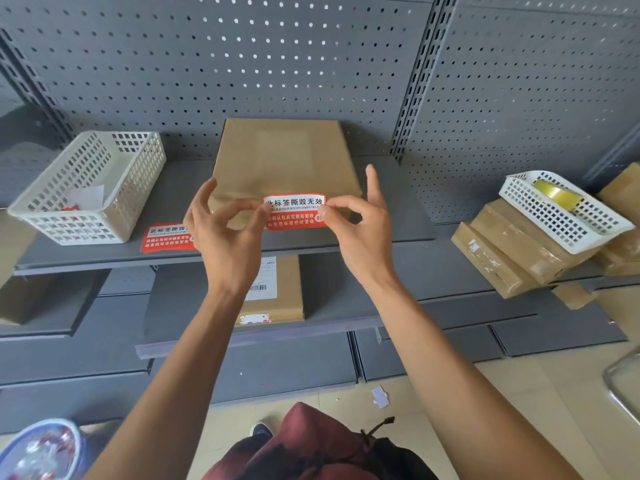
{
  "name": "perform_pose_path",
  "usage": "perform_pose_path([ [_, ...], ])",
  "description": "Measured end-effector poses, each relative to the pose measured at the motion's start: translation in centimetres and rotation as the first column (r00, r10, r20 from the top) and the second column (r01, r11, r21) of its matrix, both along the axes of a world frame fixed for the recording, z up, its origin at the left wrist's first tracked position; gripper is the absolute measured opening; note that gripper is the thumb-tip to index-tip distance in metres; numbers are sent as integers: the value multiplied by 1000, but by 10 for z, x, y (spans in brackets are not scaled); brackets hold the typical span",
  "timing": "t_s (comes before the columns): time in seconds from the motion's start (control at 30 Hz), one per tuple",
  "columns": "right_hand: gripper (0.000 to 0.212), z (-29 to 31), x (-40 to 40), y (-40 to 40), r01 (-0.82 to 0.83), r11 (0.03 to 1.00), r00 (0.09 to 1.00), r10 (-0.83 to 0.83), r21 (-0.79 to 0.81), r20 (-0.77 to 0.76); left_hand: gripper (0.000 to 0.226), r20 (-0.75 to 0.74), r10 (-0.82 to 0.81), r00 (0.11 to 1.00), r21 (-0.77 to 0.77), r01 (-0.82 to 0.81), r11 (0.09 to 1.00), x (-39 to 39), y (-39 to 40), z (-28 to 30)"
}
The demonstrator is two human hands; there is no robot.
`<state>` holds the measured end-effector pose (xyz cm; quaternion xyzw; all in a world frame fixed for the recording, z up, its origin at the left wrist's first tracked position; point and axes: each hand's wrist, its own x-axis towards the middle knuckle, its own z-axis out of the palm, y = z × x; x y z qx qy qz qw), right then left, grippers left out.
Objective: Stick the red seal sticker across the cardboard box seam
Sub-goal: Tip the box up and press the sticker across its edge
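Head view: both hands pinch the red seal sticker (294, 212) by its ends, left hand (225, 230) and right hand (360, 226), other fingers spread, above the cardboard box (282, 157) near edge. Uneven lowering could crease it or miss the seam.

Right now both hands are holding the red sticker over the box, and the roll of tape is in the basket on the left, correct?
Not quite. The head view shows the roll of tape in the basket on the right. The rest holds: left hand and right hand hold the red sticker over the box.
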<state>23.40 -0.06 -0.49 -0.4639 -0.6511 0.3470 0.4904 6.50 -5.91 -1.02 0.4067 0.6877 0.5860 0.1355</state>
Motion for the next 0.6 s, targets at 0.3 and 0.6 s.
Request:
perform_pose_path([
  [0.3,11,-11,-16,-3,-23,999,1000,22,-37,-22,4,124,-5,992,-41,10,999,-8,-2,-6],
  [0.6,3,-12,-31,1,46,999,999,-46,-8,9,3,81,-39,996,-30,41,999,-15,3,-5],
])
